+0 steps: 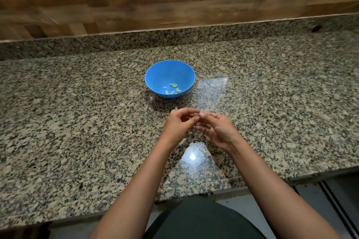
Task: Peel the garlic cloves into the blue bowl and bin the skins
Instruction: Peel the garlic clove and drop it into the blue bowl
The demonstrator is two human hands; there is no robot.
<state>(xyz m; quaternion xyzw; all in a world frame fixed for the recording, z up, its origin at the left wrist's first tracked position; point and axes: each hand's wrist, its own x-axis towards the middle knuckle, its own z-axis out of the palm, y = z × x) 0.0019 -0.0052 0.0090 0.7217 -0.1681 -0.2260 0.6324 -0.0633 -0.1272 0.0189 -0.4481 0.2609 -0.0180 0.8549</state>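
Two-handed pinch on a half-hidden clove (pixel 196 116): left hand (pixel 179 122) and right hand (pixel 215 128) fingers curled, above tabletop (pixel 77 112), near bowl (pixel 156 72).

The bowl (pixel 165 72) stands on the tabletop (pixel 77 122), about midway across and nearer the back edge than the front. The wall (pixel 174 6) rises behind it. Peeled cloves (pixel 172 88) lie in the bottom of the bowl, toward its near side. In front of the bowl and apart from it, the left hand (pixel 179 122) and right hand (pixel 217 129) meet above the tabletop, side by side, fingertips together. Between the two grips sits what seems to be a clove (pixel 196 117), too small to be sure. A skin scrap (pixel 166 182) lies on the tabletop near its front edge, between the forearms.
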